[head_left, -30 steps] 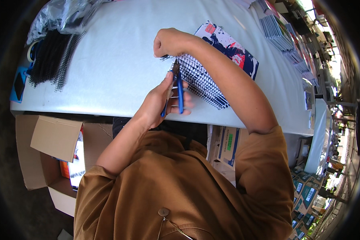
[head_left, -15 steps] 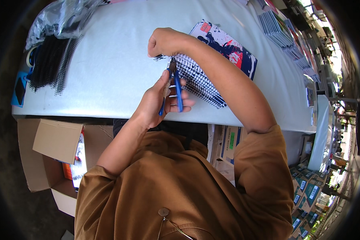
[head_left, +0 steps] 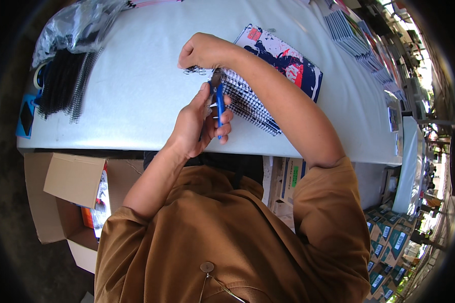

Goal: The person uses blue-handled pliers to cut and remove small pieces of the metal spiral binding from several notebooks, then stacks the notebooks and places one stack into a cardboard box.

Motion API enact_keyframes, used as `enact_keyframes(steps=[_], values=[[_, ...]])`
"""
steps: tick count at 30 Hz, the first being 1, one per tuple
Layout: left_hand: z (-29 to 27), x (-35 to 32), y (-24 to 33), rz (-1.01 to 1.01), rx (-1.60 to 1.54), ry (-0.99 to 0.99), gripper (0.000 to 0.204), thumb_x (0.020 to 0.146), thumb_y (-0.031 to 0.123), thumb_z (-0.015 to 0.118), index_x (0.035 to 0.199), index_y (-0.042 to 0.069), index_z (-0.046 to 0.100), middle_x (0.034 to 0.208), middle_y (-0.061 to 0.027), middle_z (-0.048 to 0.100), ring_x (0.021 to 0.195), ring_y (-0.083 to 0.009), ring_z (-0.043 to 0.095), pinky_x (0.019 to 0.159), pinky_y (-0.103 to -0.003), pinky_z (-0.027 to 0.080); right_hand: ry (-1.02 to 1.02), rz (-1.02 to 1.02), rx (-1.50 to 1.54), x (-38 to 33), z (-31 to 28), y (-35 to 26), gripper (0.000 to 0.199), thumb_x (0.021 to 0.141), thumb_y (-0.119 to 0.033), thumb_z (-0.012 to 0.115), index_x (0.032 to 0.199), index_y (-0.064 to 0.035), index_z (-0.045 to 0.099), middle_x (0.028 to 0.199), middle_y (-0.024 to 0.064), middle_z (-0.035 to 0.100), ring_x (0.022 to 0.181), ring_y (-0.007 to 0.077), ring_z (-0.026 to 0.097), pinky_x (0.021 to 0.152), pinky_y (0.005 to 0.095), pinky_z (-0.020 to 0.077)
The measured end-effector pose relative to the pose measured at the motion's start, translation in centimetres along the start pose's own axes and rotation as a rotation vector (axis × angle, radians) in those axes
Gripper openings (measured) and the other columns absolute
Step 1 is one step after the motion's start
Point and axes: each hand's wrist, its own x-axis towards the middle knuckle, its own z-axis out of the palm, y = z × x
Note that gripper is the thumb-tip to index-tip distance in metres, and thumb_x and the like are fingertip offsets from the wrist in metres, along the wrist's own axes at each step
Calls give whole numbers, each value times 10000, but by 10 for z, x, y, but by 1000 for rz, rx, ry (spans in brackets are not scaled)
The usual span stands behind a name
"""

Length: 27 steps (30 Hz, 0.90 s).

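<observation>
My left hand (head_left: pixel 193 125) is closed around blue-handled cutting pliers (head_left: pixel 220 103), the dark jaws pointing away from me. Those jaws meet a black binding wire (head_left: pixel 193 70) at the edge of a stack of wire-bound notebooks. Curled into a fist, my right hand (head_left: pixel 203 50) pinches the loose end of this wire, left of the jaws. Rows of black wire loops (head_left: pixel 250 103) run along the near-left side of the stack. The top notebook (head_left: pixel 273 58) has a white, navy and red cover, partly hidden under my right forearm.
Black wire coils (head_left: pixel 68 83) lie at the table's left beside a clear plastic bag (head_left: pixel 78 25) and a blue case (head_left: pixel 26 116). More notebooks (head_left: pixel 346 38) are piled at the far right. An open cardboard box (head_left: pixel 76 174) stands below the white table (head_left: pixel 136 101).
The pliers' handles have been squeezed together, and the fingers of my left hand have curled in. My right hand has shifted slightly left, with more of the loose wire end showing.
</observation>
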Motion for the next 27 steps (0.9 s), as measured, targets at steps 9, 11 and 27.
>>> enact_keyframes(steps=[9, 11, 27], values=[[46, 9, -9, 6, 327, 619, 530, 948, 533, 264, 1074, 60, 467, 737, -56, 451, 583, -176, 468, 661, -365, 525, 225, -169, 1332, -24, -42, 8, 240, 824, -243, 657, 923, -25, 675, 708, 19, 608, 623, 68, 481, 512, 195, 382], [44, 1, -4, -24, 448, 620, 546, 942, 550, 268, 1052, 58, 478, 732, -52, 447, 581, -162, 460, 649, -382, 523, 189, -125, 1884, -46, -55, 10, 249, 876, -282, 565, 896, -41, 624, 770, 52, 599, 634, 120, 516, 455, 194, 373], [44, -2, 0, -76, 672, 752, 509, 964, 489, 262, 1041, 46, 501, 855, -137, 594, 766, -291, 625, 608, -434, 493, 360, 18, -219, -133, -22, 5, 545, 651, -251, 775, 1168, -175, 622, 610, 95, 502, 557, 199, 476, 574, 314, 415]])
